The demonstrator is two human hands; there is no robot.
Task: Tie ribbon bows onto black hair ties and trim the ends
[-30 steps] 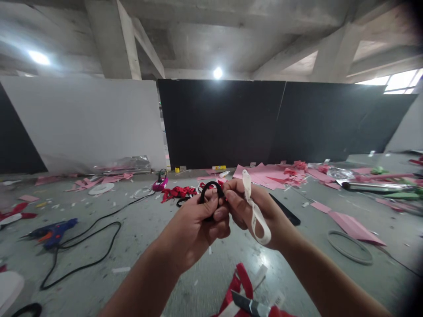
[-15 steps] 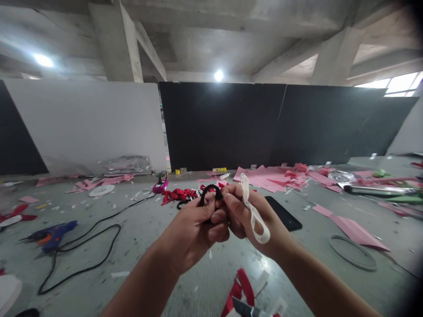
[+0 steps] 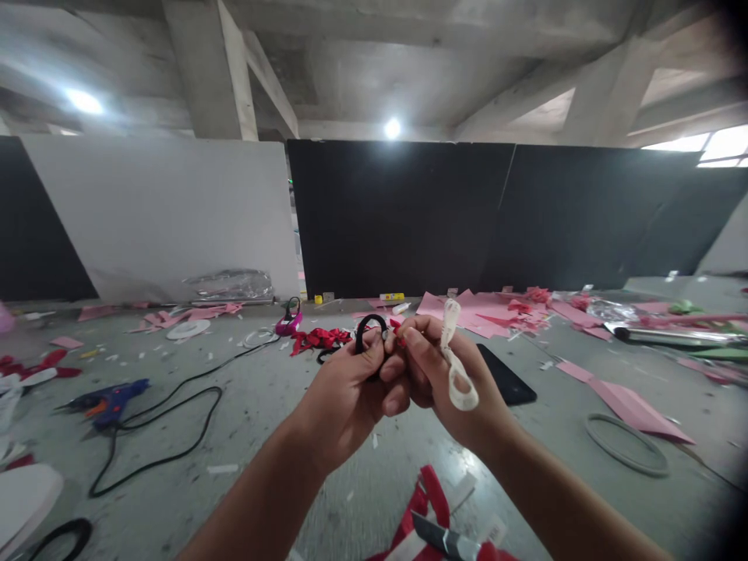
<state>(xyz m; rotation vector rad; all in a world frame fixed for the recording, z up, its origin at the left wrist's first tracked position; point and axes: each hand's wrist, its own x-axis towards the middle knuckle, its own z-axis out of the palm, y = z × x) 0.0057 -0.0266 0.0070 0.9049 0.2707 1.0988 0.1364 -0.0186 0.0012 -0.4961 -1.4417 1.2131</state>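
Black band (image 3: 370,318) is up off the counter (image 3: 262,421), mid-scene, between the two hands. Left hand (image 3: 342,401): thumb and fingers clamped on the band. Right hand (image 3: 431,362): fingers pinched together on what looks like a small red piece (image 3: 400,333), right beside the band.

Status: band already has its loop shape. Red piece is at the band, but the fingers hide the contact, so can't tell whether it's attached or just held there. Wouldn't count that joint as finished from this view. White ribbon (image 3: 449,331) has a loop formed, lying across the back of the right hand; can't see where its end goes, or any link to the band.

Around it: heap of red bows or ribbon pieces (image 3: 319,340) lies on the far side, beyond the left hand. Can't tell if those are finished parts or stock. Glue gun (image 3: 114,403) is out of hand, lying on the left with its cord. Cutter (image 3: 435,536) is at the near edge, resting over red strips (image 3: 433,495). Another black loop (image 3: 82,530) sits near left, no visible red on the part in view.
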